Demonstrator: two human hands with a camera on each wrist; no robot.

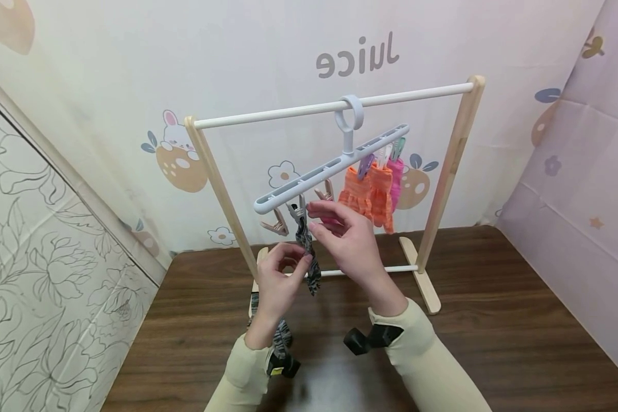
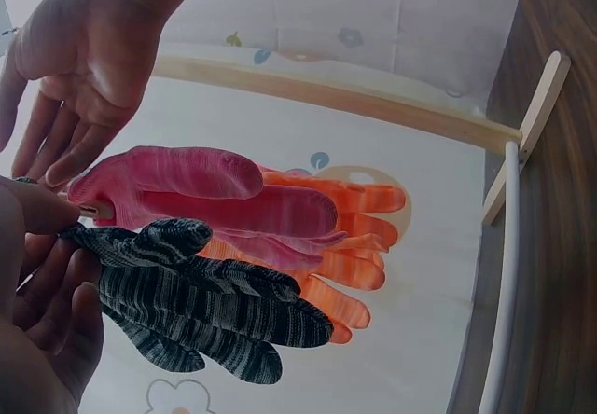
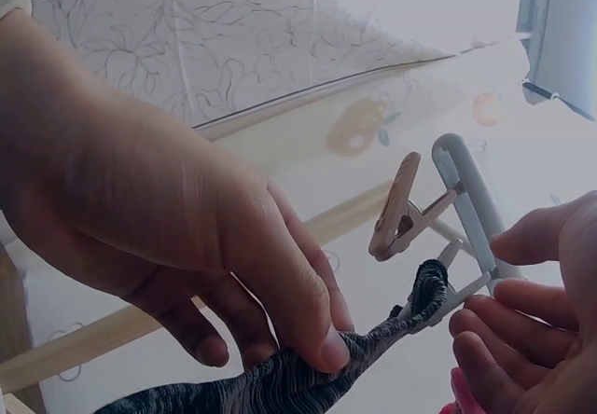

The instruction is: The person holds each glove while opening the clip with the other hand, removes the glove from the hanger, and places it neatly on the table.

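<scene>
At the centre of the head view, a striped glove (image 1: 308, 254) is pinched by the left hand (image 1: 280, 284), its cuff held up at a clip (image 1: 296, 209) so the clip can bite. The right hand (image 1: 346, 237), fingers loosely apart, steadies the clip hanger (image 1: 335, 166). Orange gloves (image 1: 367, 194) hang at right. A dark wood table (image 1: 494, 343) and patterned sheets (image 1: 72, 68) surround the rack (image 1: 450, 171).

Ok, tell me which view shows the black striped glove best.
Left wrist view: the black striped glove fills the frame, fingers and stripes plain, with the left hand gripping its cuff. The head view shows it as a narrow dangling strip; the right wrist view shows only its cuff.
</scene>
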